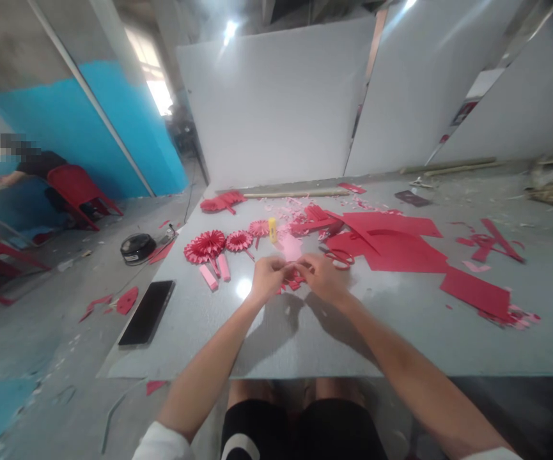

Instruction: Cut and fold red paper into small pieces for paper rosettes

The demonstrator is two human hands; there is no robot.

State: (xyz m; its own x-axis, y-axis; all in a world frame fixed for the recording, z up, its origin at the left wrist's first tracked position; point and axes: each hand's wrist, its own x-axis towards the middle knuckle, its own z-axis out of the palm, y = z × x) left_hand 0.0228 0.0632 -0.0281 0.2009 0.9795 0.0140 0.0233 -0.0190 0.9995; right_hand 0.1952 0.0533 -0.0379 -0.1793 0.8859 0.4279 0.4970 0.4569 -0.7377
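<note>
My left hand and my right hand meet over the middle of the table, fingertips pinched close together. Between them is a small piece of red paper, mostly covered by the fingers. Small red paper scraps lie beneath the hands. Just beyond the fingers are a pink paper piece and a yellow glue stick standing upright. Red-handled scissors rest beside my right hand. To the left of my left hand lie pleated paper rosettes, a large red one and a smaller one.
Red paper sheets spread over the right half of the table, with a separate red sheet nearer its front. A black phone lies by the left edge. Pink blocks sit near the rosettes. A person sits far left by a red chair.
</note>
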